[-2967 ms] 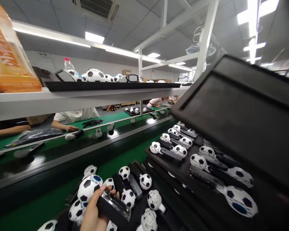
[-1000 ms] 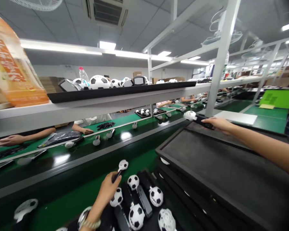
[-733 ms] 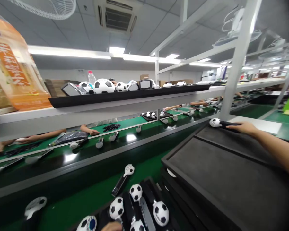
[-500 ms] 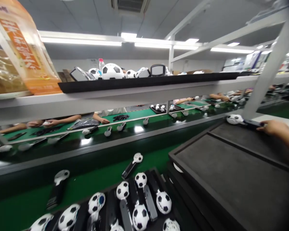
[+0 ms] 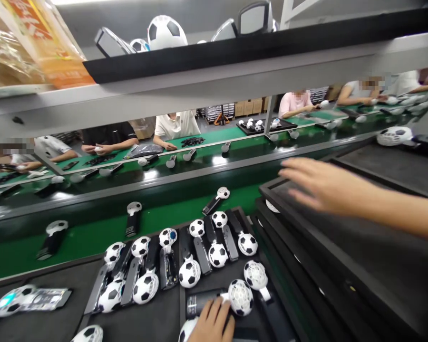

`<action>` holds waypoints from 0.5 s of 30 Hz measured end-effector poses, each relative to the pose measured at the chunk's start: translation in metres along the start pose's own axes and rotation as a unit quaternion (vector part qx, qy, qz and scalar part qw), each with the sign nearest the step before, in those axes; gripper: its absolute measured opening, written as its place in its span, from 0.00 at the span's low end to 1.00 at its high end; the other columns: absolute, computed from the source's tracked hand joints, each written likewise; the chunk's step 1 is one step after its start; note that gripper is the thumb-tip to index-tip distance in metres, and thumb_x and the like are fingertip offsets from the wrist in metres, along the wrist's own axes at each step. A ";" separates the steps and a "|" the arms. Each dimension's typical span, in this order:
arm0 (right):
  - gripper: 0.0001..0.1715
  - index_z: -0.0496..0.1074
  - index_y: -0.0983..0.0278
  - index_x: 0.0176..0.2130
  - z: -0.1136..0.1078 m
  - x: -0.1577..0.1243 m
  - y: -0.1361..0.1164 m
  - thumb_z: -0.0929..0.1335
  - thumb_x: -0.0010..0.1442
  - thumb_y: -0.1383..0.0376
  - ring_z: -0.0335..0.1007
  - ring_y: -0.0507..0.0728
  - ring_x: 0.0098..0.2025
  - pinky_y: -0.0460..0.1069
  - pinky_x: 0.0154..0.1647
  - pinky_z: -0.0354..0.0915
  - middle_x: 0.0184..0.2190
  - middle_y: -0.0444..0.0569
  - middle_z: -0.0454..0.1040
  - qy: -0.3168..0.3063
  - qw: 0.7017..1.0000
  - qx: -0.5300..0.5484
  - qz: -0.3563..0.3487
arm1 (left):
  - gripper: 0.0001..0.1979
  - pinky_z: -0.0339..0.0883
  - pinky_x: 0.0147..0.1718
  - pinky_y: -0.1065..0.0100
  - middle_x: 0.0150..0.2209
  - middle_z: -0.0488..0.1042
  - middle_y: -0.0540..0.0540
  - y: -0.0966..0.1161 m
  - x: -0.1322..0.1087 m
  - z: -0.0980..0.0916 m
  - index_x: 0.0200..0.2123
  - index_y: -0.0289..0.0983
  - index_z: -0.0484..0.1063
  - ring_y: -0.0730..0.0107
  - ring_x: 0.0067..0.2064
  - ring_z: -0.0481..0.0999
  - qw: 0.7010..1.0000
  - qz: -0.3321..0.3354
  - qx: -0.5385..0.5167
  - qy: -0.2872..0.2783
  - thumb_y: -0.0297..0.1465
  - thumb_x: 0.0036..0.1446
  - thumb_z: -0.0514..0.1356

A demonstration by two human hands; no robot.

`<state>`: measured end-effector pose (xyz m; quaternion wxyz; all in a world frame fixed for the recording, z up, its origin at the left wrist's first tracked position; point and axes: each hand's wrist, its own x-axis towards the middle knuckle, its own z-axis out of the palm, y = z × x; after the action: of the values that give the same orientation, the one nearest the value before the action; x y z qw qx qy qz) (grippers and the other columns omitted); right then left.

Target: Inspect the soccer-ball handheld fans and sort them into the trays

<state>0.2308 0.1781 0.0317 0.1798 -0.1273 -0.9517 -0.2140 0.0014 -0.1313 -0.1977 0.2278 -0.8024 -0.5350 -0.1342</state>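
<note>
My right hand (image 5: 306, 183) hangs above the stacked black trays at the right, fingers stretched and slightly blurred, holding nothing. Behind it, one football-patterned handheld fan (image 5: 394, 136) lies on the top tray. Low in the middle, my left hand (image 5: 214, 323) has its fingers curled over the dark handle of a handheld fan (image 5: 240, 298) lying sideways; its thumb is out of sight. Other fans, such as the one at the tray's right (image 5: 256, 274), lie around it in a divided black tray (image 5: 164, 316), mostly in rows with heads alternating.
A green belt (image 5: 96, 242) beyond the tray carries a few fans. The black tray stack (image 5: 345, 266) stands at right. A shelf beam (image 5: 199, 78) crosses above, holding an orange bag (image 5: 62, 52) and ball-shaped items. Several co-workers sit across the line.
My right hand has let go of the fan on the top tray and moved left. My left hand has come into view on another fan. The view has tilted down.
</note>
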 end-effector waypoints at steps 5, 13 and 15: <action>0.15 0.71 0.67 0.45 -0.031 -0.007 -0.101 0.61 0.62 0.65 0.69 0.60 0.50 0.53 0.51 0.67 0.47 0.55 0.74 -0.011 0.976 0.156 -0.149 | 0.10 0.71 0.28 0.70 0.30 0.79 0.49 0.000 0.002 -0.027 0.35 0.36 0.71 0.65 0.31 0.78 0.999 -0.034 -0.037 -0.016 0.38 0.58 0.57; 0.36 0.62 0.69 0.56 -0.064 0.005 -0.129 0.70 0.53 0.54 0.74 0.62 0.41 0.53 0.37 0.72 0.49 0.60 0.71 -0.183 0.923 0.315 -0.125 | 0.28 0.75 0.33 0.73 0.36 0.80 0.40 -0.023 0.115 -0.106 0.51 0.34 0.62 0.64 0.35 0.81 0.969 -0.084 -0.206 0.109 0.49 0.57 0.54; 0.28 0.64 0.64 0.53 -0.074 0.009 -0.119 0.69 0.55 0.58 0.74 0.58 0.39 0.50 0.36 0.72 0.44 0.53 0.73 -0.193 0.916 0.344 -0.073 | 0.30 0.75 0.38 0.71 0.37 0.80 0.39 -0.028 0.134 -0.110 0.56 0.33 0.59 0.62 0.38 0.81 0.971 -0.055 -0.173 0.156 0.45 0.56 0.57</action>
<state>0.2062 0.0414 0.0544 0.0089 -0.0266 -0.9894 0.1425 0.0314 -0.0711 -0.0355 0.1581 -0.7685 -0.5044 -0.3607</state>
